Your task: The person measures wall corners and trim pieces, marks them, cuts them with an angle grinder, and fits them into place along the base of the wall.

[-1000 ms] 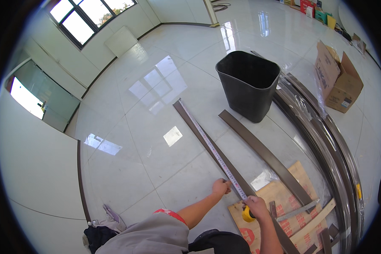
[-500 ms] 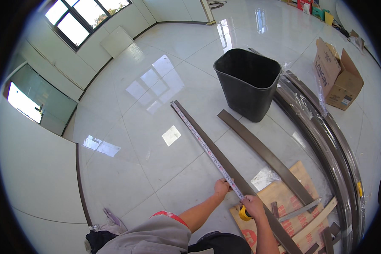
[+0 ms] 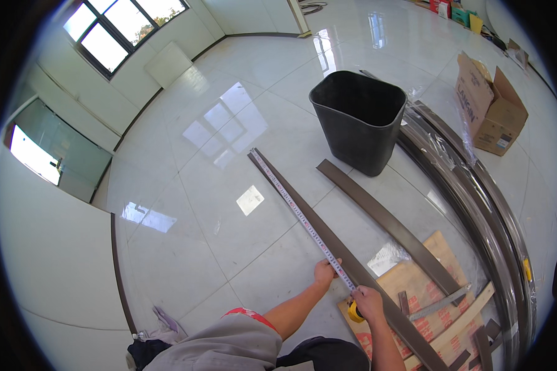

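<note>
A long brown trim strip runs from the middle of the floor toward me, and a tape measure's white blade stretches along its left side. My left hand is closed at the strip's left edge, thumb by the blade; its fingertips are partly hidden. Lower down, my right hand grips the yellow tape measure case against the strip, with the blade coming out at its fingers. A second, shorter brown strip lies to the right, apart from both hands.
A black bin stands beyond the strips. Plastic-wrapped curved brown profiles lie along the right, near an opened cardboard box. Under the strips' near ends is a flattened cardboard sheet with offcuts and a pale wooden strip.
The view has shifted very slightly. Both hands keep their hold, and the tape blade stays extended along the strip.
</note>
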### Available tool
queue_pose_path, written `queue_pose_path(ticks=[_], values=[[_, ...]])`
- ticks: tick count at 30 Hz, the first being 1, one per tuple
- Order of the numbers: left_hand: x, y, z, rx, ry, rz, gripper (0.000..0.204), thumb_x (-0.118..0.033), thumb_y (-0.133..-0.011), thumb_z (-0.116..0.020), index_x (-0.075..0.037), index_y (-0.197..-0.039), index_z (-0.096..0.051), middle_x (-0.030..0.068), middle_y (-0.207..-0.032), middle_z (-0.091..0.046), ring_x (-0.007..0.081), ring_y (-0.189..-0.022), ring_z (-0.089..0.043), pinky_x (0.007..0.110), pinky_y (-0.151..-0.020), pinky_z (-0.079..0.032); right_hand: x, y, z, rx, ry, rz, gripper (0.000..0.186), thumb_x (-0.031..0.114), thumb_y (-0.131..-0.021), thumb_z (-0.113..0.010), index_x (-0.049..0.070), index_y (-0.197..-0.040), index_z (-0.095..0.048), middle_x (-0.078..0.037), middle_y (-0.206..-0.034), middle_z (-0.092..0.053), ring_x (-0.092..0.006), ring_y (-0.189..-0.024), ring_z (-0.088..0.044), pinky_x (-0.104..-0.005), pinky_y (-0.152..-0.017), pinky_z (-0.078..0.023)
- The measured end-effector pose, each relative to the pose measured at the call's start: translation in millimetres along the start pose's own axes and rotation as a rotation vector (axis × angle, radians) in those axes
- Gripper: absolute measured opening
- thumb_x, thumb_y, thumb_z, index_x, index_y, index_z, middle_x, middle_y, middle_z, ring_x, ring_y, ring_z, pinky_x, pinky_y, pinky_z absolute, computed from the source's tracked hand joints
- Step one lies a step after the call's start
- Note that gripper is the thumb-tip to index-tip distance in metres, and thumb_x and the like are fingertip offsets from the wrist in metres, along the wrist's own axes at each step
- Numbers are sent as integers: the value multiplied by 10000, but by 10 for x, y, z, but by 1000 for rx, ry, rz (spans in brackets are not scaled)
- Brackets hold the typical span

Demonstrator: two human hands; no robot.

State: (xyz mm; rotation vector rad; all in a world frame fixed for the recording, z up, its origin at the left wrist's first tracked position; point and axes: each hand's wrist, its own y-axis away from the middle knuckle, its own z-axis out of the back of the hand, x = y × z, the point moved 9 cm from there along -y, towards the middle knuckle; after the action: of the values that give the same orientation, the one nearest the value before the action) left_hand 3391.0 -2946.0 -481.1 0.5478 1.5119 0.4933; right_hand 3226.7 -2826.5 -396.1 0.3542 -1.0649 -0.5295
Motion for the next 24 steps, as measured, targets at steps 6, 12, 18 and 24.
queue_pose_path(ticks=[6, 12, 18, 24], values=[[62, -291, -65, 56, -259, -146, 208, -265, -905, -706, -66, -843, -713, 32, -708, -667, 138, -634, -627, 328, -581, -502, 38, 130, 346, -119, 118, 138, 336, 389, -912, -603, 70, -833, -671, -183, -776, -658, -380, -754, -655, -464, -689, -503], [125, -179, -27, 43, 9, -10, 198, -163, -988, -579, -42, -837, -621, 77, -727, -658, 152, -589, -610, 289, -518, -486, -1354, 1191, 1212, 115, 25, -53, 349, 405, -961, -599, 68, -998, -680, -148, -856, -702, -300, -803, -677, -407, -738, -522], [14, -87, -60, 109, -63, -37, 186, -169, -996, -615, -27, -877, -602, 35, -741, -608, 164, -650, -664, 238, -526, -497, -2742, 2679, 2148, -150, 327, -450, 366, 417, -927, -638, 52, -950, -666, -202, -889, -693, -382, -871, -669, -462, -775, -508], [-32, -37, -45, 86, -148, -48, 206, -201, -996, -621, -42, -866, -600, 30, -751, -608, 160, -667, -666, 231, -544, -495, -2964, 2723, 2088, -262, 476, -457, 367, 417, -941, -623, 51, -951, -651, -199, -916, -687, -394, -892, -666, -486, -784, -509]])
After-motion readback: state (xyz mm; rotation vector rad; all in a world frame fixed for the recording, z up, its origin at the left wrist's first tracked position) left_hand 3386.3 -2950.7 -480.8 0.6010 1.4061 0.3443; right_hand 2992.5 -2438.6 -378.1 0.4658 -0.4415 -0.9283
